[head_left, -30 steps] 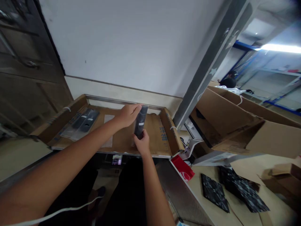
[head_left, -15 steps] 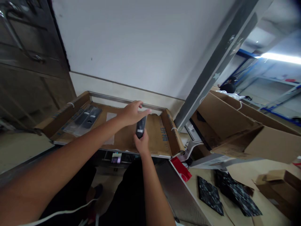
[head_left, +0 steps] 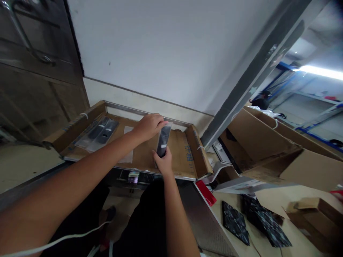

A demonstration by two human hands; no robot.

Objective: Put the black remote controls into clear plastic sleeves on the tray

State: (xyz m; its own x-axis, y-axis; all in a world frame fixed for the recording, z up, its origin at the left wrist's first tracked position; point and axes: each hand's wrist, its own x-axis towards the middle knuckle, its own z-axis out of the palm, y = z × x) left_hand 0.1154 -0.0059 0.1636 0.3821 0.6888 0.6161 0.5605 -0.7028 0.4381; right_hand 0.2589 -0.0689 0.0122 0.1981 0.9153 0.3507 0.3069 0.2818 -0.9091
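A dark flat piece in a clear plastic sleeve [head_left: 163,137] is held upright over the cardboard-lined tray [head_left: 144,150]. My right hand [head_left: 164,160] grips its lower end between thumb and fingers. At the top edge of the sleeve, my left hand [head_left: 151,125] has its thumb and fingers pinched together on the plastic. Two more dark pieces in clear sleeves [head_left: 100,134] lie side by side at the tray's left end. Partly behind my left forearm rests a pale, flat plastic sleeve [head_left: 128,157].
Right of the tray stands a large open cardboard box [head_left: 257,142]. Lower right are a red item [head_left: 205,192], black patterned packages [head_left: 235,223] and another carton [head_left: 316,217]. A grey post [head_left: 241,85] rises behind the tray. A person [head_left: 261,101] is far off at right.
My left hand's fingers have closed onto the sleeve's top edge; its thumb was stretched out before. More clear plastic now shows above the dark piece. The view has shifted slightly.
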